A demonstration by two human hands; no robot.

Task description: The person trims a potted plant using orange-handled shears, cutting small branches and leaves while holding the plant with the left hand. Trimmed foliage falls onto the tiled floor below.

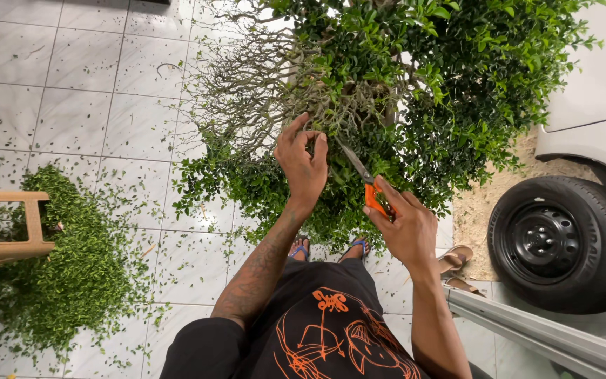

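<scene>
Orange-handled shears, one pair; two hands.

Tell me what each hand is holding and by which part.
The right hand holds scissors by their orange handles, blades pointing into the shrub. The left hand pinches a thin twig of the shrub between its fingertips.

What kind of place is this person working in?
Probably a tiled home carport or front yard. A parked white car shows its wheel at right, a leafy potted shrub stands on the tiled floor, and green clippings lie heaped beside a wooden stool.
</scene>
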